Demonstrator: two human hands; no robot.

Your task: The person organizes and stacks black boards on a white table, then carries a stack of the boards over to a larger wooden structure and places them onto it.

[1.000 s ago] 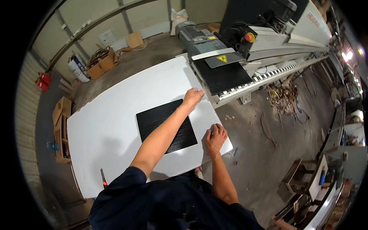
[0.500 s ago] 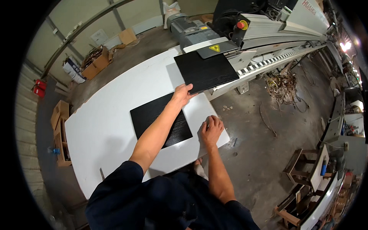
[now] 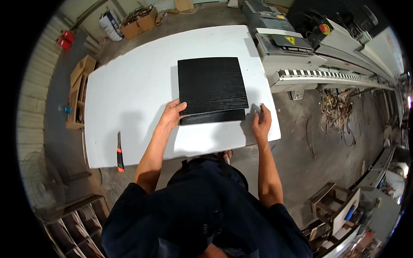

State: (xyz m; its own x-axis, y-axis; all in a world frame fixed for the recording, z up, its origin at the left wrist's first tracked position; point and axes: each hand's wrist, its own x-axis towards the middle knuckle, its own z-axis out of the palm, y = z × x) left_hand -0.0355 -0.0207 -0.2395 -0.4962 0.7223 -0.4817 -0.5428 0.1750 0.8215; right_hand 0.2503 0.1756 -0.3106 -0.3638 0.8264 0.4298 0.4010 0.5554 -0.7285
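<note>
A black wood-grain panel (image 3: 211, 84) is held at its lower left corner by my left hand (image 3: 171, 113), thumb on top and fingers beneath. Under it lies a second black panel (image 3: 215, 117), of which only the near strip shows. Both are over the white tabletop (image 3: 129, 90); whether the upper one rests fully on the lower I cannot tell. My right hand (image 3: 262, 122) is just off the panels' right side, near the table's right edge, fingers apart and nothing in them.
A utility knife (image 3: 120, 155) with a black and orange handle lies at the table's near left edge. Beyond the right edge stands a grey machine (image 3: 284, 47) with a long toothed rail (image 3: 327, 75). Scrap strips (image 3: 336, 107) lie heaped on the floor. Cardboard boxes (image 3: 79, 92) stand at left.
My left hand has brought the upper panel from the machine's end back over the other panel on the table. My view has turned toward the table; the knife now shows whole.
</note>
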